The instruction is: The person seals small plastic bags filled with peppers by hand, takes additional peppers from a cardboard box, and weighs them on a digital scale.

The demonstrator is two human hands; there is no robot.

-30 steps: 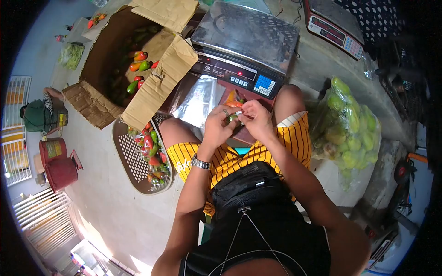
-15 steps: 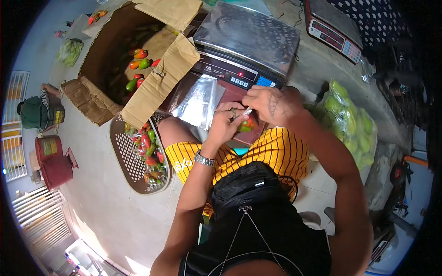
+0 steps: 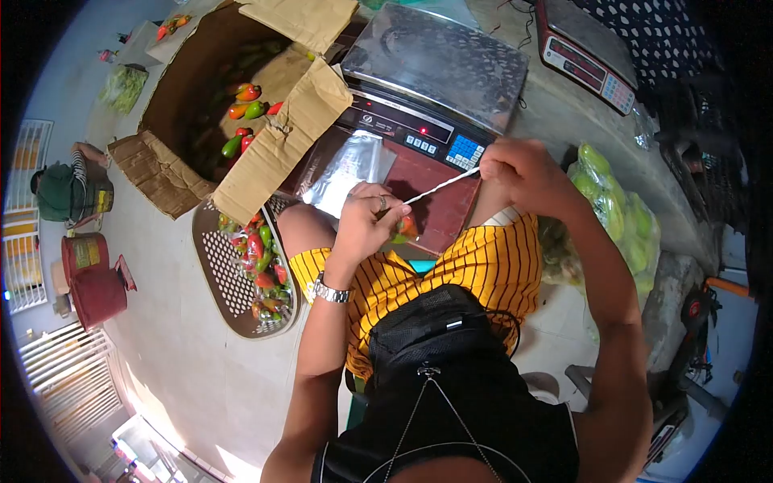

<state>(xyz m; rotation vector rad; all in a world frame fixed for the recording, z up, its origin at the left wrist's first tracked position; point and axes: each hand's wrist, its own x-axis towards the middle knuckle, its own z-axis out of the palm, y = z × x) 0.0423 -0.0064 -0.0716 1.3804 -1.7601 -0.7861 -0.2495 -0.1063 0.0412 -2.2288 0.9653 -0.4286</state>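
My left hand [image 3: 369, 223] is closed on the gathered neck of a small clear bag of red and green peppers [image 3: 407, 228], partly hidden by the fingers. My right hand [image 3: 522, 171] is closed on the far end of a twisted white strip [image 3: 443, 186], which stretches taut between the two hands. Below the strip lies a dark red board [image 3: 435, 213]. Flat clear plastic bags [image 3: 345, 173] rest on its left part. Just beyond the board is a scale [image 3: 419, 125] with a lit red light and a blue keypad.
An open cardboard box [image 3: 173, 97] holds loose peppers. Beside my left leg stands a basket [image 3: 211, 266] of bagged peppers. Bagged green vegetables [image 3: 616, 209] are at the right. A second scale [image 3: 586, 64] sits at the upper right. Another person [image 3: 60, 193] is at the far left.
My right hand has moved out to the right, drawing the white strip into a long straight line. My left hand has shifted left with the bag of peppers, uncovering more of the board.
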